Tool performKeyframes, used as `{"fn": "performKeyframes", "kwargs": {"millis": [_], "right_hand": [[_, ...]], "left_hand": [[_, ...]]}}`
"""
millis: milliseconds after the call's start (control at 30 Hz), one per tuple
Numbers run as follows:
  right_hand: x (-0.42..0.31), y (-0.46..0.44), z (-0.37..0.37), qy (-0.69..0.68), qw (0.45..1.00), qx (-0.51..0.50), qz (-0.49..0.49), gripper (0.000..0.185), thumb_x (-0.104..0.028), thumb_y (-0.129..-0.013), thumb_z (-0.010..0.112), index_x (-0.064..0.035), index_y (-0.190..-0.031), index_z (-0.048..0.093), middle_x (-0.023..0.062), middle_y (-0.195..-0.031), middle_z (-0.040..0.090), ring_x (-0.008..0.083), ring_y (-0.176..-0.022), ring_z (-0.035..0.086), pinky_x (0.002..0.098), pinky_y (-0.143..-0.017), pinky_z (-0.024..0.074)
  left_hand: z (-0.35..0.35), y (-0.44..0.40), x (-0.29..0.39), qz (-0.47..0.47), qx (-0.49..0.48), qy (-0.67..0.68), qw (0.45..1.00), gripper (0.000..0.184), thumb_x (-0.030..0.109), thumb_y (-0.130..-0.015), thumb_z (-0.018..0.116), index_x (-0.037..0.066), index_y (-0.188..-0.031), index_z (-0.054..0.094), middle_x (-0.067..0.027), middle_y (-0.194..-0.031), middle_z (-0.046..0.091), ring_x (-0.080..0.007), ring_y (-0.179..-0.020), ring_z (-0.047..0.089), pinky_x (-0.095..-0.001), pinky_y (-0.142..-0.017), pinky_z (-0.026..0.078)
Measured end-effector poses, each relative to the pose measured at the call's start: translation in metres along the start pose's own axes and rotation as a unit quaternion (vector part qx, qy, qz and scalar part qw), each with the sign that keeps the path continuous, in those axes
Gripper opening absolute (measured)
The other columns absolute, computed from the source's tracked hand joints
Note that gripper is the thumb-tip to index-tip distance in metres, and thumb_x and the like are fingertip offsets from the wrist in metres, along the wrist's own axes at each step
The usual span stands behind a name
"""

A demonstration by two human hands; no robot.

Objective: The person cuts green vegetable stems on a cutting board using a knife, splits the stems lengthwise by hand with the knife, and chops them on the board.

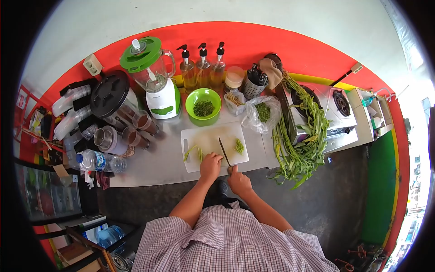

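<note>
My right hand is wrapped round the handle of a kitchen knife, its dark blade pointing away from me over the white cutting board. On the board's near edge, my left hand is closed, fingers bent down beside the blade. Green stems run in under its fingers, which hide their ends. A loose green piece lies further left on the board. To the right of the knife sits a small heap of chopped green pieces.
Behind the board stand a green bowl of chopped greens, a blender and a plastic bag of cut greens. Long leafy greens drape over the gas stove at right. Cups and a water bottle crowd the left.
</note>
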State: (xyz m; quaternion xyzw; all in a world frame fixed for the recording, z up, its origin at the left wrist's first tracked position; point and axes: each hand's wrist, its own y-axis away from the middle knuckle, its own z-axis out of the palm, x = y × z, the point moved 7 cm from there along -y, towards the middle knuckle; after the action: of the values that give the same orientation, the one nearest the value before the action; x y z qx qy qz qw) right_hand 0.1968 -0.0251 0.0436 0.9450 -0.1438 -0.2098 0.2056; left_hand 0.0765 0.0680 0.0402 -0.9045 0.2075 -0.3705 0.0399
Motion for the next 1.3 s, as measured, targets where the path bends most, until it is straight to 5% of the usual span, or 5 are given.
{"fn": "performKeyframes", "kwargs": {"millis": [233,567,767,967,1300], "right_hand": [[-0.007,-0.009,0.019,0.071,0.997,0.006,0.028,0.025,-0.013,-0.097,0.048,0.0013,-0.116,0.041,0.0232,-0.088,0.074,0.0399,-0.081,0.074,0.0509,-0.072,0.0593],[-0.01,0.002,0.022,0.103,0.993,-0.034,0.042,0.037,-0.016,-0.095,0.056,0.0035,-0.122,0.039,0.0199,-0.089,0.074,0.0355,-0.082,0.075,0.044,-0.071,0.0608],[-0.018,-0.021,0.013,0.144,0.989,0.04,-0.004,0.033,-0.017,-0.096,0.055,0.0001,-0.121,0.041,0.0178,-0.09,0.074,0.0322,-0.081,0.075,0.0427,-0.068,0.0609],[-0.012,-0.01,0.027,0.091,0.994,-0.048,0.023,0.048,-0.012,-0.093,0.056,0.0078,-0.131,0.034,0.0226,-0.095,0.074,0.038,-0.091,0.074,0.0451,-0.078,0.0602],[0.008,-0.019,0.034,0.035,0.991,-0.113,-0.065,0.069,-0.013,-0.088,0.061,0.0154,-0.139,0.024,0.0292,-0.1,0.07,0.042,-0.096,0.072,0.0458,-0.078,0.0602]], "left_hand": [[0.001,0.001,0.005,0.04,-0.018,-0.035,0.998,0.011,0.005,-0.083,0.065,0.011,-0.089,0.072,-0.0046,-0.09,0.064,-0.0273,-0.092,0.064,-0.0398,-0.075,0.055],[0.005,-0.012,-0.012,-0.045,-0.061,0.016,0.997,0.008,0.008,-0.085,0.067,0.01,-0.091,0.071,-0.008,-0.091,0.067,-0.0324,-0.09,0.066,-0.0436,-0.076,0.053],[0.006,-0.024,-0.013,-0.055,-0.116,0.032,0.991,0.009,0.008,-0.083,0.068,0.01,-0.091,0.07,-0.0102,-0.092,0.067,-0.0338,-0.09,0.067,-0.0451,-0.076,0.053],[0.012,-0.02,-0.018,-0.085,-0.102,0.026,0.991,0.01,0.006,-0.081,0.068,0.008,-0.09,0.07,-0.0116,-0.091,0.071,-0.034,-0.088,0.068,-0.0453,-0.074,0.054],[0.014,-0.015,-0.014,-0.133,-0.048,-0.001,0.99,0.01,0.004,-0.081,0.07,0.007,-0.09,0.072,-0.0139,-0.086,0.071,-0.0332,-0.083,0.069,-0.0437,-0.071,0.054]]}}
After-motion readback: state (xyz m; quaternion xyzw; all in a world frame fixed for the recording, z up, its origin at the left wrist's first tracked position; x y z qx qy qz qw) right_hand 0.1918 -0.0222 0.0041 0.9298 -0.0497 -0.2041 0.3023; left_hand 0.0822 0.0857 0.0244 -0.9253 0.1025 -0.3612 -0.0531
